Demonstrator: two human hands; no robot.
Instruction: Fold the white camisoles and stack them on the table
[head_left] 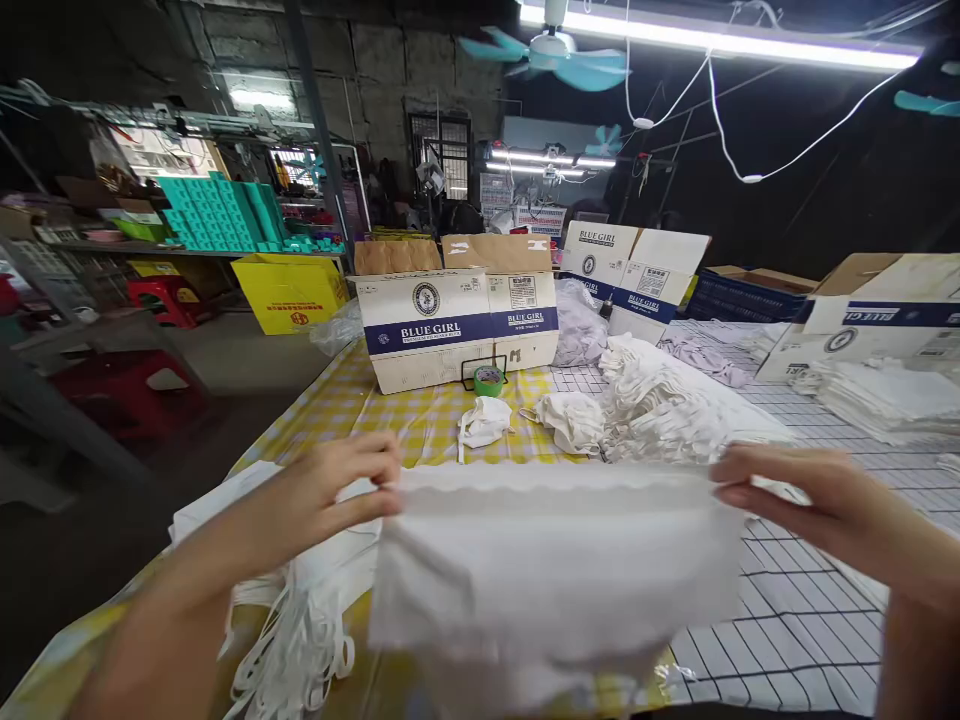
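A white piece of cloth [555, 570] with a wavy upper edge hangs stretched between my two hands above the table. My left hand [352, 485] pinches its upper left corner. At the upper right corner, my right hand [795, 490] grips it between thumb and fingers. The cloth's lower part is blurred. Under and beside my left forearm lie white cloth pieces with a bundle of thin white straps [296, 640]. Beyond the cloth sit a small crumpled white piece with a strap [485, 421], another white bundle [570, 420] and a large heap of white pieces [667, 410].
The table has a yellow checked cover [322, 400] and a white grid cover [787, 610]. A cardboard box [457, 325] stands behind a roll of green tape [488, 380]. Folded white cloth [885, 400] is stacked at right. A yellow box [291, 292] stands beyond the table at left.
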